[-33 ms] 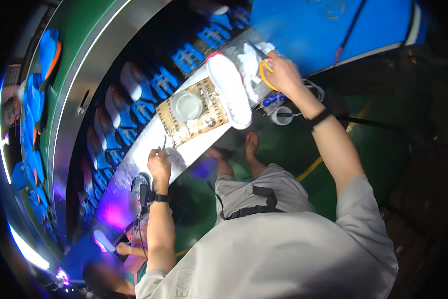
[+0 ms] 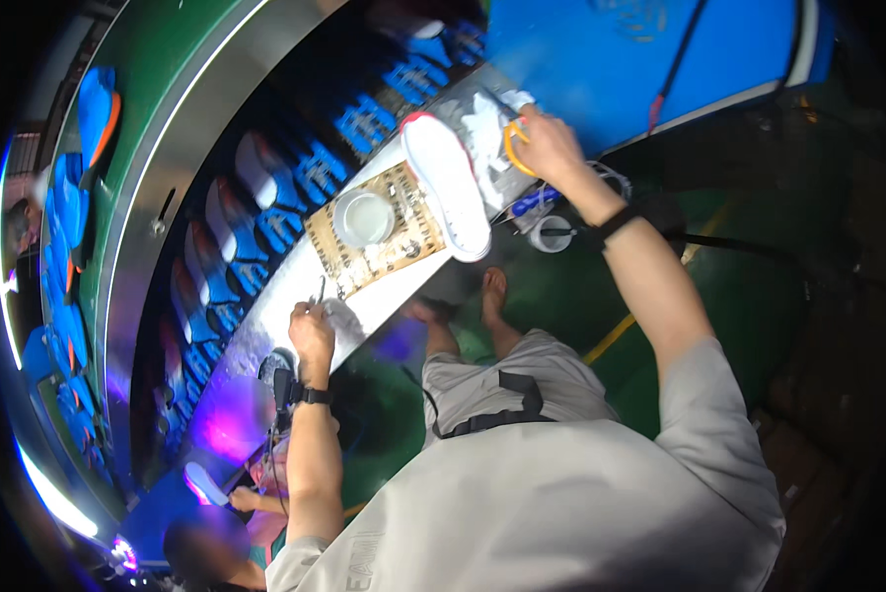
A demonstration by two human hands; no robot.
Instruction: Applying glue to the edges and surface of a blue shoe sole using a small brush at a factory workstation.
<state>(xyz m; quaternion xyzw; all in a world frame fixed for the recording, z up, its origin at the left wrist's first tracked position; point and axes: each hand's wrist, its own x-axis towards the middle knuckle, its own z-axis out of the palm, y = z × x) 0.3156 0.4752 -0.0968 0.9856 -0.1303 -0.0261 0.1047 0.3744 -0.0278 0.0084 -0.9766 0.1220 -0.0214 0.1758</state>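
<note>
My left hand (image 2: 311, 333) is closed around a thin dark stick-like tool (image 2: 320, 289) that points up over the white work surface; its tip is too small to identify. Farther right, my right hand (image 2: 550, 144) grips scissors (image 2: 515, 148) with yellow-orange loop handles, their dark end pointing toward crumpled white tissue (image 2: 483, 128). Between my hands lies a white shoe sole (image 2: 448, 183) with a red edge at its far end. It overlaps a brown printed sheet of paper (image 2: 392, 255). On that sheet stands a translucent tub (image 2: 365, 218) with pale contents.
Blue shoe forms with white and red parts (image 2: 222, 222) line the rack beyond the work surface. A blue panel (image 2: 650, 59) lies at the far right. A white cup (image 2: 552, 234) hangs near the surface's edge. At lower left, another person's hand (image 2: 243, 498) holds a sole (image 2: 204, 484).
The whole view has shifted slightly. My right hand, with the scissors, has come slightly left; my left hand keeps its hold on the thin tool. Sole and tub stay in place.
</note>
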